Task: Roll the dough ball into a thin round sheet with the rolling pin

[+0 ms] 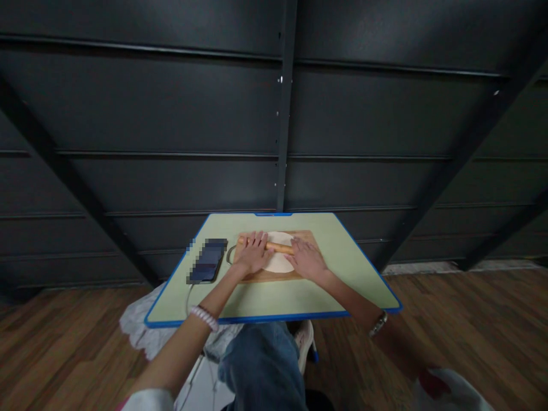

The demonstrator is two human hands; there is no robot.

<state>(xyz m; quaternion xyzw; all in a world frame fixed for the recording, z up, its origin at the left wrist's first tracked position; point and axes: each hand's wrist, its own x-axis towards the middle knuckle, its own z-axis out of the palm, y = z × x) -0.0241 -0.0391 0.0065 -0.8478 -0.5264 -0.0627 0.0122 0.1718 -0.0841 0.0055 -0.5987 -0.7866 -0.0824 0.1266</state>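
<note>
A slim wooden rolling pin lies across a pale, round, flat sheet of dough on a wooden board. Over the pin's left end, my left hand lies flat with its fingers stretched forward and its thumb out toward the dough. My right hand rests on the pin's other end, fingers extended and thumb pointing inward. Both palms are down on the pin rather than wrapped round it. Each hand covers one end of the pin and part of the dough's edge.
The board stands on a small light-green table with a blue rim. Left of the board lies a dark phone with a cable running off the front edge. A dark panelled wall rises behind; white cloth hangs at the left.
</note>
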